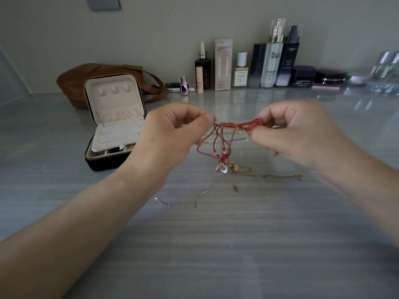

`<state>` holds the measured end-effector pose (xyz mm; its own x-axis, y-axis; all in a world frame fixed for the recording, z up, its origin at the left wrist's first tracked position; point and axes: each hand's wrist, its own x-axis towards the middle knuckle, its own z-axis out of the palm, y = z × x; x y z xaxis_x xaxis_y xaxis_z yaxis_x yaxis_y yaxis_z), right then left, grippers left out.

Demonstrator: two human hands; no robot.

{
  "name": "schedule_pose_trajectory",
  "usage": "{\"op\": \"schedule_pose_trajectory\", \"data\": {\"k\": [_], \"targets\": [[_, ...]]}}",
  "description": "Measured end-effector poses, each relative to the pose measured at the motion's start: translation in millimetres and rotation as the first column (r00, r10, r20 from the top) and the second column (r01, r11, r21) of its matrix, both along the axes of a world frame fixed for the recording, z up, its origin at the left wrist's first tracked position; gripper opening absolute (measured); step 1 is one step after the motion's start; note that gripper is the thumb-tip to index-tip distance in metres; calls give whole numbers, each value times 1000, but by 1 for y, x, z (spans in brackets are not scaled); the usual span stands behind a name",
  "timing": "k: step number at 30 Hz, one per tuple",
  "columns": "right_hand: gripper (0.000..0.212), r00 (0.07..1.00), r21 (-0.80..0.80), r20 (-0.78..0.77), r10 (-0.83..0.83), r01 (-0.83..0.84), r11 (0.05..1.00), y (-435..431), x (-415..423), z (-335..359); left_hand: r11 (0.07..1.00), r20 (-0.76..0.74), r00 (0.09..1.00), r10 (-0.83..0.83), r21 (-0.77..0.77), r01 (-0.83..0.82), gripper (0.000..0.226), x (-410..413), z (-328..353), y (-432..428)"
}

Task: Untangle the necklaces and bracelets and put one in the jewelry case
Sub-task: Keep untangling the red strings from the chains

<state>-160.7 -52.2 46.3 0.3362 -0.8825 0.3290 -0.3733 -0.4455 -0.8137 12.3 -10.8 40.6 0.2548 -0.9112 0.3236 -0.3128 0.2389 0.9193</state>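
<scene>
Red cords (237,124), seemingly among fine chains (235,139); jewelry case (103,161) open.

Grey streaked countertop (216,244). At back left, brown leather handbag (73,83) against the wall. Lined up to its right: small pink bottle (184,86), dark dropper bottle (203,70), tall beige carton (223,65), white-capped foundation bottle (240,72), tall L'Oréal bottle (288,61), dark jar (303,76).

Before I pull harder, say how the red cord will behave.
Probably floppy: the red cord sags in loops between the left hand and right hand. Likely light, since fingertip pinches hold it. It may snag on the thin chains threaded through it.
</scene>
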Motion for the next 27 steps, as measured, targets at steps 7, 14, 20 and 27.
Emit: {"op": "schedule_pose_trajectory", "data": {"k": [7, 14, 20, 27], "targets": [[10, 1000, 75, 7, -6, 6, 997, -1, 1, -2, 978, -346, 934, -89, 148, 148, 18, -1, 2, 0], [12, 996, 169, -83, -18, 31, 985, 1, 1, 2, 943, -605, 778, -171, 130, 308, 22, -2, 6, 0], [15, 993, 167, -109, -48, 66, 984, 2, 3, 2, 940, -566, 810, -152, 170, 296, 21, -2, 3, -2], [19, 978, 171, -195, -75, 109, 979, 1, 2, 1, 920, -623, 760, -184, 164, 356, 18, -2, 3, -2]]}}
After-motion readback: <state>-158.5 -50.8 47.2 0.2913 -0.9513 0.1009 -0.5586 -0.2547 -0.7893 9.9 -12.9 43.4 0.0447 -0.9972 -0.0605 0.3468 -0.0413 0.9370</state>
